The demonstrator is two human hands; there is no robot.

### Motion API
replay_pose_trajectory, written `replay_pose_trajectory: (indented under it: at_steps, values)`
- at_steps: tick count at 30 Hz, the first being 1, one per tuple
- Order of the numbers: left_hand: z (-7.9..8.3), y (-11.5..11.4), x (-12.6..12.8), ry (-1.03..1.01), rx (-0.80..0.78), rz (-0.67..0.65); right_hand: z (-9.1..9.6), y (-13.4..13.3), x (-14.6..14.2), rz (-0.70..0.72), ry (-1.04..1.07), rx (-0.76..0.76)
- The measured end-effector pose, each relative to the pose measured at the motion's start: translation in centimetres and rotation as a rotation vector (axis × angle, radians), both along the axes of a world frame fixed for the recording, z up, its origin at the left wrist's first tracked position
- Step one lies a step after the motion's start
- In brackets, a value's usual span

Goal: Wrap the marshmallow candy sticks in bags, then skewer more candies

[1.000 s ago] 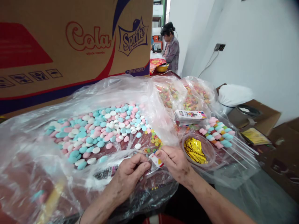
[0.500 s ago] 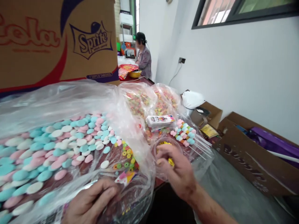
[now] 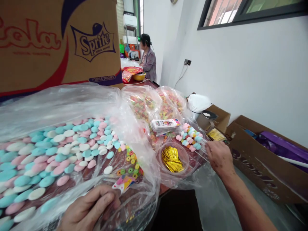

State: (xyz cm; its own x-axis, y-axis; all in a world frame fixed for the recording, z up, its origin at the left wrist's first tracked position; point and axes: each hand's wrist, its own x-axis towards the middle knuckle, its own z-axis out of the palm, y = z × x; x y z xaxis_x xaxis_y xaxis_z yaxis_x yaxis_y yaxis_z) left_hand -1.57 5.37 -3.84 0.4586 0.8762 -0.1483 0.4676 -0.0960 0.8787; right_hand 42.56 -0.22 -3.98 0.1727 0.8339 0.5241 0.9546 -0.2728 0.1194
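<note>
On the table [image 3: 166,189], right hand [image 3: 218,156] reaches the candy skewers [image 3: 192,138].

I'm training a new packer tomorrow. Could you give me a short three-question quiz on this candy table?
1. True or false: the round clear plastic tub holds gold foil twist ties.
2. The right hand is nearest to: A) the pastel candy skewers on white sticks; B) the brown printed cardboard box; C) the clear bags of coloured ring candies.
3. What does the left hand grip?

Key: 1 true. 2 A. 3 a small clear plastic packet with a colourful card top.
</note>
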Motion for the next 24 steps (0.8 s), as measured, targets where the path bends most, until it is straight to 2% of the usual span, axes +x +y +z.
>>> replay_pose_trajectory:
  at_steps: [3, 6, 10, 13, 18, 24]
  values:
    - [1.3, -0.5, 0.3, -0.025, -0.018, 0.061, 1.2, -0.5, -0.5, 0.01, 0.032, 0.114]
    - [1.7, -1.0, 0.4, -0.146, -0.071, 0.084, 2.6, -0.9, -2.7, 0.269, 0.206, 0.284]
    - [1.2, -1.2, 0.2, -0.275, -0.121, 0.089, 4.1, -0.4, -7.9, 0.682, 0.303, 0.165]
    - [1.4, -1.4, 0.2, -0.351, -0.15, 0.072, 4.5, 0.5, -10.9, 0.864, 0.311, 0.092]
    - [2.1, -1.5, 0.0, -0.422, -0.155, 0.089, 4.2, 1.5, -11.7, 0.943, 0.292, 0.034]
    - [1.6, -1.4, -0.6, -0.396, -0.154, 0.099, 4.5, 1.6, -11.4, 0.977, 0.253, 0.0]
